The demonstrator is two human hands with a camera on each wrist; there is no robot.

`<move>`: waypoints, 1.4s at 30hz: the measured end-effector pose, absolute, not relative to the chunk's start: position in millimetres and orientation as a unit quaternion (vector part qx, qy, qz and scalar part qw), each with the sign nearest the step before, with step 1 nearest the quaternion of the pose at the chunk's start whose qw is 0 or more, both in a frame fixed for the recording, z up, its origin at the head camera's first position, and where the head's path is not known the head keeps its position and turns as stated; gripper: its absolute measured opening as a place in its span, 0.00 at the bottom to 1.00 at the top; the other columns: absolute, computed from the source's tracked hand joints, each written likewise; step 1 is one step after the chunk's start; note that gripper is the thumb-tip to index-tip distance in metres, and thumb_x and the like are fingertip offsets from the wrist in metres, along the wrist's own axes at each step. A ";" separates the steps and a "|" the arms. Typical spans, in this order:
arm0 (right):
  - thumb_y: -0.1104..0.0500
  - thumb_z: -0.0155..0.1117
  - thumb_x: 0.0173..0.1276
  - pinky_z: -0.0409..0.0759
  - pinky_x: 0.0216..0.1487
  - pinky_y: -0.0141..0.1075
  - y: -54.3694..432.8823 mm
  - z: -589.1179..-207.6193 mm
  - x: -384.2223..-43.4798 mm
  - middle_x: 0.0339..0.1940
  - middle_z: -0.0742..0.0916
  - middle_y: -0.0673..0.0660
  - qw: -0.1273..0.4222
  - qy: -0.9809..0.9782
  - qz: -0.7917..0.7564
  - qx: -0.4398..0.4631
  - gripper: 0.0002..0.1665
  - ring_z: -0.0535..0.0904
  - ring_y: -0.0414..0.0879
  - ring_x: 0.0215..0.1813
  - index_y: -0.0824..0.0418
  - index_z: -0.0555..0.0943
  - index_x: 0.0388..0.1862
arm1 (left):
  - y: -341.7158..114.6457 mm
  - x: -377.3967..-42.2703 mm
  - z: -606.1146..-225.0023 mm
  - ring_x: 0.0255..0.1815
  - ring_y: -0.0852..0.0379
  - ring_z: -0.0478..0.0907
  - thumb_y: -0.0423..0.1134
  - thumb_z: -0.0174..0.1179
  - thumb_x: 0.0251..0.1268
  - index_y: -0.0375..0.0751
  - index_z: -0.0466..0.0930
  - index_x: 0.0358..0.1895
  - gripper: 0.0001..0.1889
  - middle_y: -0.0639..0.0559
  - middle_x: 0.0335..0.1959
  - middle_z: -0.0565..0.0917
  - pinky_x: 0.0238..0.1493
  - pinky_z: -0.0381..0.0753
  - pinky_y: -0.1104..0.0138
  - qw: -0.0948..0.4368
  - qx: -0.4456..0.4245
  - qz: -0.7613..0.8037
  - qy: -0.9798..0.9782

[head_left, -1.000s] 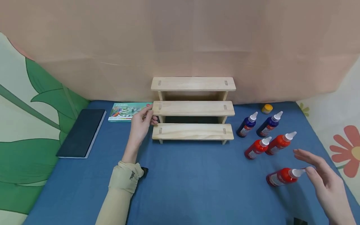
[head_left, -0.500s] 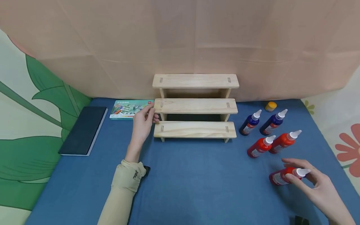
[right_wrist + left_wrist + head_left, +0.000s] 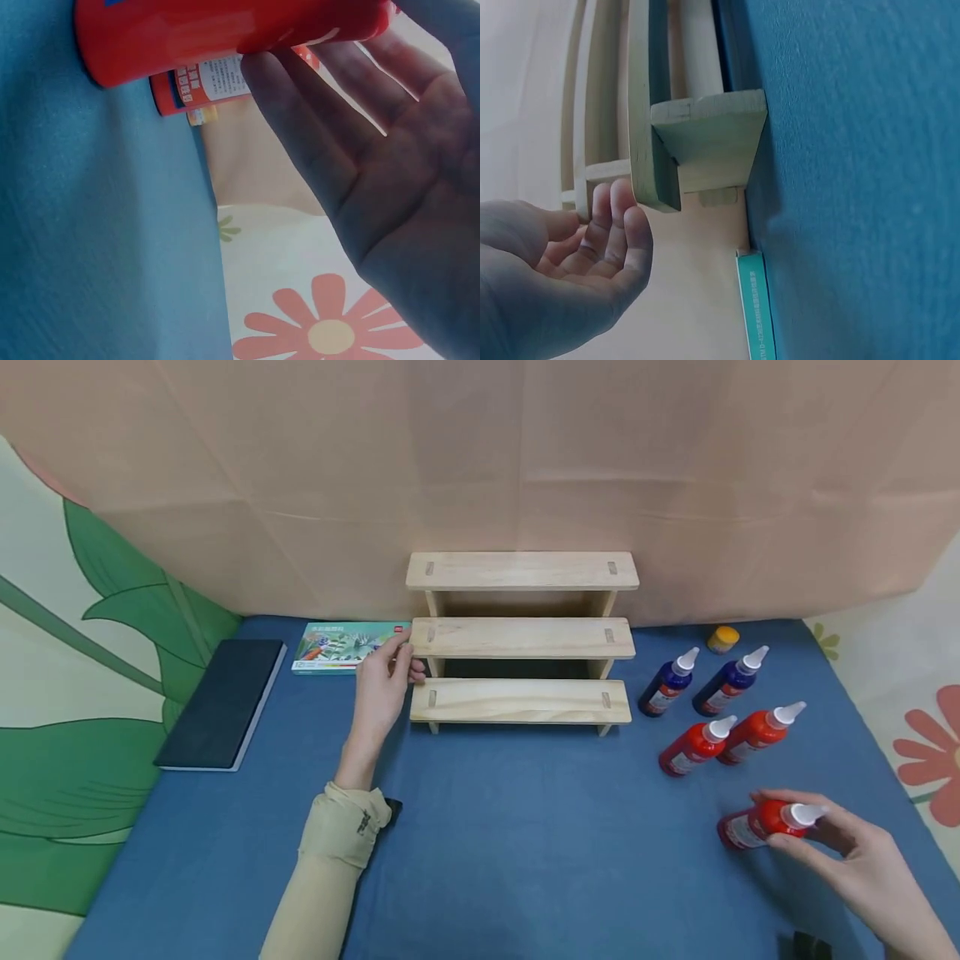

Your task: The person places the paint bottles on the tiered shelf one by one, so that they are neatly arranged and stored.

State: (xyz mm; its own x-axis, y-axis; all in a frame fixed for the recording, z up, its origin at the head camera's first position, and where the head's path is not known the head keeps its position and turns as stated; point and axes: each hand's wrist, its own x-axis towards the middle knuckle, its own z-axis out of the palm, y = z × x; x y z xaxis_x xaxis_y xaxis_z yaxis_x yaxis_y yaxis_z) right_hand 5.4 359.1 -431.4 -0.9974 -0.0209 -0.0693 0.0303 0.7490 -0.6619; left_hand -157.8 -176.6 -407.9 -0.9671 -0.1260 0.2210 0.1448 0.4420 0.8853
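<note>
- The front red bottle (image 3: 761, 824) was inside the right hand (image 3: 847, 852): the thumb was on the near side, the fingers on the far side, and the palm lay to the right of it.
- This bottle stood upright on the blue worktop (image 3: 540, 843), so its long axis was vertical, and the fingers went across this axis from the side.
- The right hand was clearly the nearer one; the left hand (image 3: 381, 693) was well apart, on the other side of the worktop.
- The right hand was narrowed around the upper part of the bottle, below the white nozzle. How firmly it gripped, I could not tell.
- In the right wrist view, the palm was apart from the bottle, and the fingers were rather long and only slightly bent.
- The left hand pinched the left end of the middle board of the wooden stand (image 3: 521, 637), with its forearm stretched forward.
- Seen from the bottle, the stand was to the left and farther from the person, with a wide part of worktop between them.
- Behind the bottle, and near to it, stood two more red bottles (image 3: 692, 747), and behind these two blue bottles (image 3: 666, 687).
</note>
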 end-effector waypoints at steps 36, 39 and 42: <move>0.76 0.74 0.67 0.77 0.51 0.18 282.3 -327.6 -50.7 0.64 0.86 0.40 -0.125 0.879 -0.449 -0.102 0.31 0.80 0.38 0.61 0.63 0.83 0.69 | -173.9 -160.1 -409.8 0.36 0.42 0.89 0.35 0.51 0.89 0.31 0.74 0.76 0.21 0.34 0.37 0.88 0.45 0.88 0.51 0.136 0.009 -0.509 -0.850; 0.74 0.74 0.69 0.77 0.50 0.18 275.1 -323.4 -57.3 0.64 0.85 0.38 -0.125 0.880 -0.446 -0.103 0.31 0.81 0.36 0.59 0.64 0.82 0.70 | -173.8 -159.8 -409.4 0.36 0.41 0.89 0.35 0.51 0.89 0.31 0.74 0.76 0.21 0.34 0.37 0.88 0.45 0.88 0.49 0.136 0.009 -0.510 -0.849; 0.74 0.72 0.71 0.78 0.48 0.18 269.4 -320.4 -63.6 0.64 0.85 0.41 -0.126 0.879 -0.446 -0.109 0.32 0.82 0.35 0.56 0.62 0.81 0.72 | -173.5 -159.6 -409.8 0.37 0.41 0.88 0.35 0.50 0.89 0.31 0.74 0.76 0.21 0.33 0.37 0.88 0.46 0.88 0.48 0.136 0.007 -0.512 -0.848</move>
State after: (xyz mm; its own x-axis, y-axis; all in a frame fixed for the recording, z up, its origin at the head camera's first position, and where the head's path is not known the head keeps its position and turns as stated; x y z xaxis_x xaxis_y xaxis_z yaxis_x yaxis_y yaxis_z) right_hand -63.6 269.4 -320.4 -0.9441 -0.0794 0.3198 -0.3049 0.5788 -0.7563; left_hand -159.6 -173.5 -409.8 -0.9631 -0.1503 0.2231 0.1273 0.4758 0.8703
